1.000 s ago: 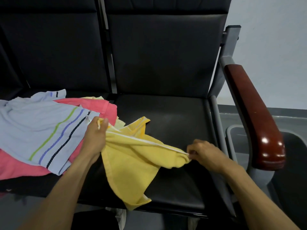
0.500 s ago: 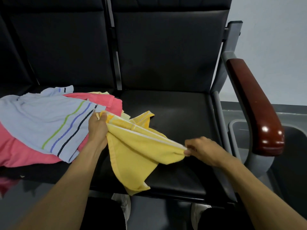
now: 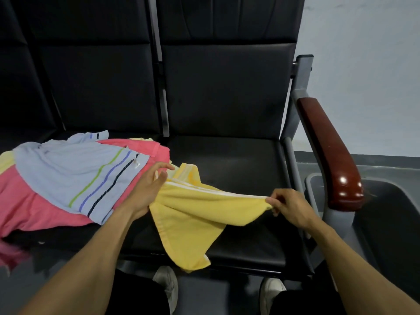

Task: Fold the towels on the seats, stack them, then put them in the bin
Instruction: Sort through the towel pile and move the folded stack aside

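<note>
the yellow towel [image 3: 195, 214] lay across the front half of the right seat [image 3: 238, 160], its lower corner hanging over the seat's front edge, apparently drawn out along its white-striped hem so it could be spread for a first fold. the right hand [image 3: 288, 206] pinched the hem's right end near the seat's right edge, fingers curled on the cloth. the left hand [image 3: 147, 187] sat at the hem's left end with fingers loosely spread, touching the cloth rather than clearly gripping it. the blue striped towel [image 3: 75, 176] and the pink towel [image 3: 29, 208] waited unfolded on the left seat. the grey bin [image 3: 318, 185] stood beyond the armrest [image 3: 329, 153].
</note>
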Action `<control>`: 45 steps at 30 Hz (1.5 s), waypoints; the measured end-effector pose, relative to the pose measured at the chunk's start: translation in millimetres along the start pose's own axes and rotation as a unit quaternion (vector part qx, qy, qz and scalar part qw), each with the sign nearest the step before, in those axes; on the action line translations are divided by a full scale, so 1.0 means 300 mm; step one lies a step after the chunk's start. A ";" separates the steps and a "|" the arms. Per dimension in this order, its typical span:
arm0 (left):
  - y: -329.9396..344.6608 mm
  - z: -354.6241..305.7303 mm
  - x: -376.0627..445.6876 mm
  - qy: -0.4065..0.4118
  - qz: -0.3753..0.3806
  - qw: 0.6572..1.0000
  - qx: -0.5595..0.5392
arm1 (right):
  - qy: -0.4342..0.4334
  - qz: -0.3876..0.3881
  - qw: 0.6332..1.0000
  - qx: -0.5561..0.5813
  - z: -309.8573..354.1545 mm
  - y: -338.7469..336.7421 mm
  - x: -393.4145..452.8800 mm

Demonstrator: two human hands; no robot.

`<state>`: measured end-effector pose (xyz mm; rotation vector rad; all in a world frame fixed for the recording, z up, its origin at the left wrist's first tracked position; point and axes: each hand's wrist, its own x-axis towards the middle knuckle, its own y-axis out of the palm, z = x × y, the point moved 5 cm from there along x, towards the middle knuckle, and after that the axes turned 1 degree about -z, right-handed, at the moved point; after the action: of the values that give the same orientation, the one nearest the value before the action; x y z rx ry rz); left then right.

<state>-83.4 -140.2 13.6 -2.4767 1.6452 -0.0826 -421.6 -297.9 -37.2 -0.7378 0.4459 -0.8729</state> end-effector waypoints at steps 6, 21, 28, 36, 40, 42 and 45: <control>0.007 0.087 0.037 -0.121 0.131 0.981 -0.079 | 0.011 -0.054 0.998 -0.022 -0.062 -0.012 0.060; -0.120 0.061 0.086 -0.046 -0.182 0.975 -0.120 | -0.021 0.114 0.993 0.019 0.069 -0.071 0.023; -0.136 -0.018 0.060 0.023 -0.236 0.972 0.000 | -0.087 -0.163 0.966 -0.181 0.143 -0.188 0.017; -0.174 -0.169 0.075 0.040 -0.271 0.958 0.085 | -0.029 -0.154 0.928 -0.338 0.260 -0.284 0.026; -0.178 -0.211 0.065 0.037 -0.292 0.949 0.112 | -0.052 -0.143 0.959 -0.239 0.315 -0.337 0.037; -0.184 -0.201 0.067 0.025 -0.304 0.947 0.102 | -0.051 -0.167 0.977 -0.121 0.315 -0.349 0.027; -0.185 -0.176 0.076 0.015 -0.300 0.952 0.067 | -0.024 -0.208 0.978 0.005 0.286 -0.343 0.008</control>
<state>-31.2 -145.8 74.0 -2.7742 0.8050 -0.2941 -420.4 -309.6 96.2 -0.8580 0.2446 -1.2441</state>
